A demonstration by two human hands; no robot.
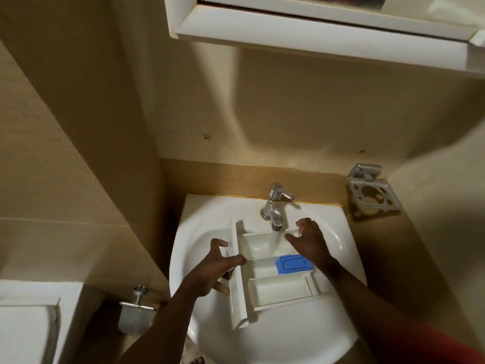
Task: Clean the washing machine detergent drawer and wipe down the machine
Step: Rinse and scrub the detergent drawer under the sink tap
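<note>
A white detergent drawer (280, 287) lies across the white sink (262, 345), its front panel to the left. A blue insert (294, 264) sits in its middle compartment. Water (275, 241) runs from the chrome tap (275, 206) into the far compartment. My left hand (210, 271) grips the front panel, thumb on the inner side and fingers behind it. My right hand (309, 243) is over the drawer's far right end beside the stream. Its fingers are spread and nothing is in them.
A chrome toothbrush holder (372, 193) is fixed to the wall right of the tap. A white mirror cabinet (315, 35) overhangs the sink. A metal fitting (136, 308) juts from the wall at lower left, next to a white fixture (29, 324).
</note>
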